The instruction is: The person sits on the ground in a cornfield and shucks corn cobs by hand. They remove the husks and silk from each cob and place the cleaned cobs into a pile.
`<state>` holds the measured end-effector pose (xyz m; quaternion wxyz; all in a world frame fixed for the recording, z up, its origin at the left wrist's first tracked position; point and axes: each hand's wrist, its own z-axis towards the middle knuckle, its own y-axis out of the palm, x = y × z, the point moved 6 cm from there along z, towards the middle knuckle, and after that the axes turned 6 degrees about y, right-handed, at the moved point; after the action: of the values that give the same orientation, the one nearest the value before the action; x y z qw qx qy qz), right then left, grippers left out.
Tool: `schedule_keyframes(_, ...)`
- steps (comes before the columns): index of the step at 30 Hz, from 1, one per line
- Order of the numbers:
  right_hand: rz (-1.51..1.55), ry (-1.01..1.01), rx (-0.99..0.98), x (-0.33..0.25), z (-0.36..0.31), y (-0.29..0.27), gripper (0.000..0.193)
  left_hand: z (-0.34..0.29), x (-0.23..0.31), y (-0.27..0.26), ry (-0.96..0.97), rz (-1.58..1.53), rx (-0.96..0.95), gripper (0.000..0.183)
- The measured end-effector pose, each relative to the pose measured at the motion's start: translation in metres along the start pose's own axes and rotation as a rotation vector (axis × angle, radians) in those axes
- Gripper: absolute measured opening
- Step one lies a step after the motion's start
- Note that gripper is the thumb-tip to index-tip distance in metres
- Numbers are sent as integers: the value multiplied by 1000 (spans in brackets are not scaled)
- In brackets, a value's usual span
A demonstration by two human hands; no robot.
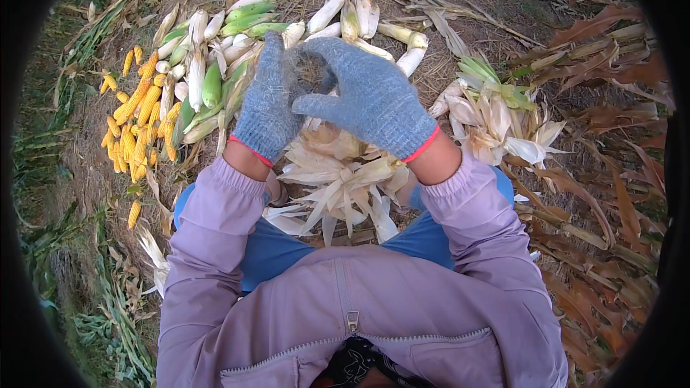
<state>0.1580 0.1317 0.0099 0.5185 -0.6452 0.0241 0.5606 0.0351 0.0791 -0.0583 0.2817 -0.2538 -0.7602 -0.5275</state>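
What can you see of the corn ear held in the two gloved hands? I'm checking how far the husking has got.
The corn ear is almost wholly hidden: only a tuft of dry brown silk and pale husk tip shows between the left hand and the right hand, both in grey knit gloves closed around it. It is held above a heap of pale stripped husks. No kernels are visible.

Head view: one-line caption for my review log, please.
Two gloved hands, left hand and right hand, grip a corn ear above loose husks, yellow cobs piled at the left.
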Motion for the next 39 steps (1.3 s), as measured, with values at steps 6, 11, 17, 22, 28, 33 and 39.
schedule_keyframes(6,-171,-200,147,9,-2,14,35,-6,4,13,-18,-95,-239,76)
schedule_keyframes(11,-86,-74,201,20,11,-27,16,-18,69,-41,442,1083,-116,53)
schedule_keyframes(17,-403,30,-432,92,-20,35,27,-42,138,-64,591,1783,222,42)
schedule_keyframes(22,-486,145,-851,127,-48,94,41,-57,135,-67,679,1646,204,38)
schedule_keyframes(28,-453,89,-450,189,5,151,52,-79,133,-20,795,1549,287,30)
schedule_keyframes(33,-409,28,-480,216,13,263,56,-54,129,-24,793,1591,140,26)
schedule_keyframes(39,-523,429,-819,229,-65,335,50,-37,128,-69,673,1776,96,32)
